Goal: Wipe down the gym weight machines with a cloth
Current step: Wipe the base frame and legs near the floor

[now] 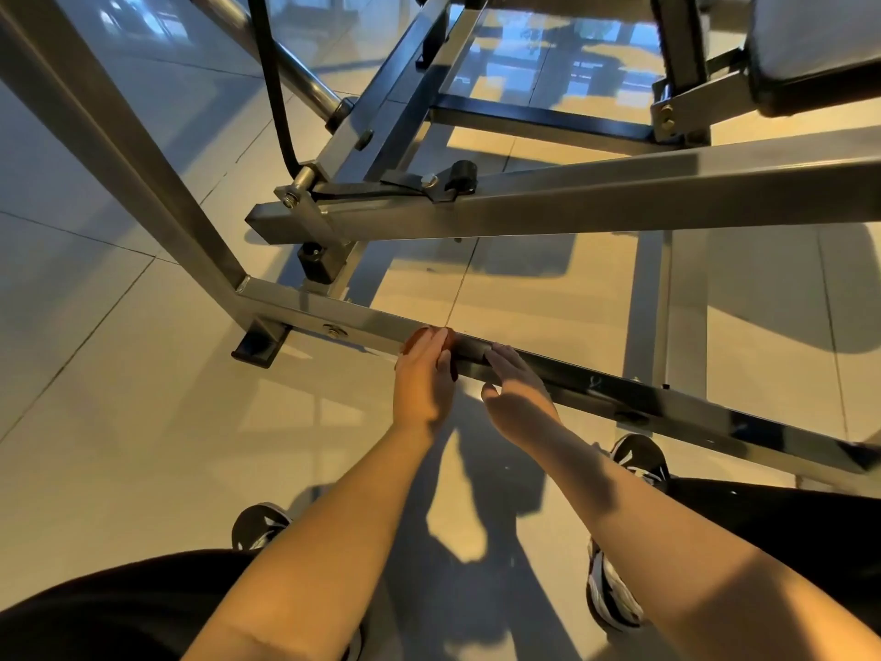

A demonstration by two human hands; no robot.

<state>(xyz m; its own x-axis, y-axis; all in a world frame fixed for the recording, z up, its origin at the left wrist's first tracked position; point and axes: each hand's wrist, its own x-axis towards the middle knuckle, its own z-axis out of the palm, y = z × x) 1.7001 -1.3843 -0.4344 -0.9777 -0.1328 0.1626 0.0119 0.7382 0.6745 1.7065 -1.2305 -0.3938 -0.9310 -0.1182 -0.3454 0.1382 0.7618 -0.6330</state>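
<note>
The grey steel base bar (619,398) of the weight machine runs low over the floor from the left corner to the lower right. A small dark grey cloth (472,355) lies wrapped over this bar between my hands. My left hand (422,374) curls its fingers over the top of the bar at the cloth's left edge and grips it there. My right hand (517,393) lies just to the right, its straight fingers pressing on the cloth and bar. Most of the cloth is hidden under my hands.
An upright post (119,150) rises from the bar's left corner, above a black foot (257,343). A long lever beam (572,202) with a black cable (274,88) crosses behind. A padded seat (810,54) is top right. My shoes (639,460) stand on glossy tiles.
</note>
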